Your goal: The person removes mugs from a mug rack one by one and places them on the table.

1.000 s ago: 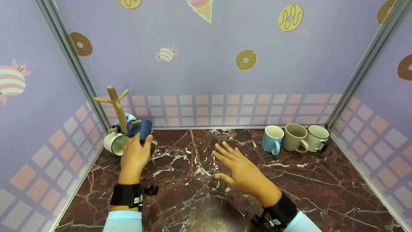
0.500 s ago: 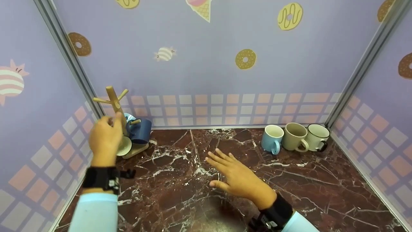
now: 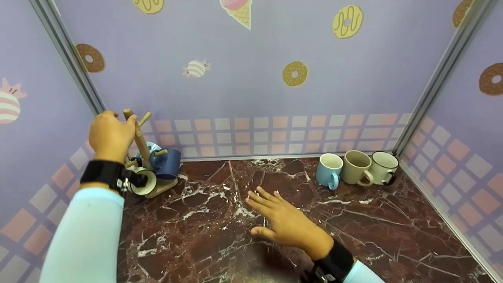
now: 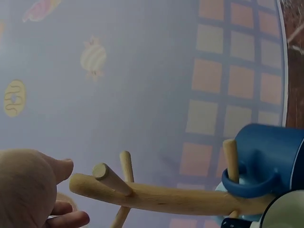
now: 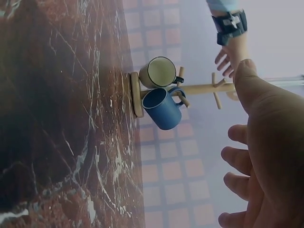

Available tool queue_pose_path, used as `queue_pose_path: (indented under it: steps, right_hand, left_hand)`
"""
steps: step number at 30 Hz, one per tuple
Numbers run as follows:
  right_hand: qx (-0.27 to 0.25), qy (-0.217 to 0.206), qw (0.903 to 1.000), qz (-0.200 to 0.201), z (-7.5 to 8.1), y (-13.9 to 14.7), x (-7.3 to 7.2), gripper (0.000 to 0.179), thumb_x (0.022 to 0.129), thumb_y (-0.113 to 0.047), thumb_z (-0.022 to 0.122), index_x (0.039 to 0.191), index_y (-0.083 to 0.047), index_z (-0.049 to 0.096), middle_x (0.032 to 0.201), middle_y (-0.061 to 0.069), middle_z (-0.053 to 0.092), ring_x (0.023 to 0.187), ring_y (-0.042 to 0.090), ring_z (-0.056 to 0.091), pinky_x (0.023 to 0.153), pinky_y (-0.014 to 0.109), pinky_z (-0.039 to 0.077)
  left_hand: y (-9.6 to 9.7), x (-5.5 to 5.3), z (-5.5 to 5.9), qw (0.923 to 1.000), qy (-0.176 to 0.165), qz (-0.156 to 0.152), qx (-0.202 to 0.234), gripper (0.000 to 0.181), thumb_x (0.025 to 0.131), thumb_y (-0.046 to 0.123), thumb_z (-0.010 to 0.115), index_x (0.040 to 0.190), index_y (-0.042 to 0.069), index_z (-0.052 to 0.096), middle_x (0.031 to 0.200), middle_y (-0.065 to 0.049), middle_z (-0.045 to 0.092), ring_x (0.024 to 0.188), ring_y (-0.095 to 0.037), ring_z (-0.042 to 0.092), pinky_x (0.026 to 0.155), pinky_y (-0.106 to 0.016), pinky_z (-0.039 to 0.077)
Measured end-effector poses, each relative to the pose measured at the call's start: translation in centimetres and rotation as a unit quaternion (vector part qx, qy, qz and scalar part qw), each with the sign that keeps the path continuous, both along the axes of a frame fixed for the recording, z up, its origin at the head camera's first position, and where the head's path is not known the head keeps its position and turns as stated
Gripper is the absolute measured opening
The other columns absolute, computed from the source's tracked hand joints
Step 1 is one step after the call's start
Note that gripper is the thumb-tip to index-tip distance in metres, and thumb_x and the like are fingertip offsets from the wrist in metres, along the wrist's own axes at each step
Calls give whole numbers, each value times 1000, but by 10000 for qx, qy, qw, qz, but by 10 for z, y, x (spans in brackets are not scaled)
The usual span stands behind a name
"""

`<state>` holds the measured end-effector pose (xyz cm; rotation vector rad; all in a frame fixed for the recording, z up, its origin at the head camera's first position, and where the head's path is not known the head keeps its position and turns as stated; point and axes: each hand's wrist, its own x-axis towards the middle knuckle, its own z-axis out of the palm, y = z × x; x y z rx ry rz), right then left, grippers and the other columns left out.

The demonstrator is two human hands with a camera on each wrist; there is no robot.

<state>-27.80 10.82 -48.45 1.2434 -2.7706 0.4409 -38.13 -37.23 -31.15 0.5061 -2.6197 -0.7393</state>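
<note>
My left hand [image 3: 110,131] is at the top of a wooden mug tree [image 3: 142,143], its fingers loosely bent. In the left wrist view, the thumb and fingers lie just off the tip of the post and hold nothing. A dark blue mug [image 3: 168,164] hangs by its handle from a lower peg. Beside it is a white mug with a black rim [image 3: 144,182], partly covered by the wrist camera. Behind the post, a light blue mug [image 3: 152,147] is mostly hidden. My right hand [image 3: 289,224] hovers over the marble table, fingers extended, holding nothing.
At the back right stand a light blue mug [image 3: 329,171], a beige mug [image 3: 356,168] and a white mug with a black handle [image 3: 383,168], side by side. Patterned walls [image 3: 251,90] enclose the dark marble tabletop [image 3: 220,243] at the back and both sides.
My left hand has left the blue mug, moving left and up to the top of the mug tree. My right hand has drifted slightly left and down. The mugs stay in place.
</note>
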Motion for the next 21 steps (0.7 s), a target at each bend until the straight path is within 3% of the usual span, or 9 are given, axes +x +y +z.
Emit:
queue_pose_path:
  steps: [5,8,14,17,21]
  right_hand:
    - [24,-66,10000,19,-1,-2,1,92,108,-82,39,182,-29,24,189,-8,14,179,27,14,142,65,21]
    - [12,-69,10000,37,-2,-2,1,91,108,-81,39,182,-29,24,189,-8,14,179,28,15,142,65,21]
    - [19,-47,10000,59,-2,-1,1,92,108,-82,39,182,-28,25,189,-7,16,179,28,16,142,65,21]
    - [13,-55,10000,55,-2,-1,1,92,108,-82,39,181,-28,25,189,-7,16,179,29,16,141,66,21]
    - [-17,-104,9999,48,-1,1,0,92,108,-82,40,181,-27,26,190,-7,16,179,29,16,141,66,20]
  left_hand:
    - [-2,-12,3,9984,-279,-196,-460,65,115,52,59,131,-9,73,128,-37,70,115,-57,68,82,-59,62]
    - [-2,-17,4,9975,-260,-263,-597,58,116,50,59,129,-3,79,122,-37,74,107,-57,72,72,-54,60]
    - [-1,-29,13,9975,-426,-39,-568,64,115,56,60,136,-1,79,135,-38,74,113,-59,74,72,-54,64]
    - [-2,-33,16,9984,-460,138,-291,67,114,54,63,142,-7,74,144,-37,71,122,-58,72,81,-54,64]
    - [-2,-37,17,9989,-340,97,-299,62,115,45,65,138,-11,74,145,-37,71,127,-59,69,94,-60,63]
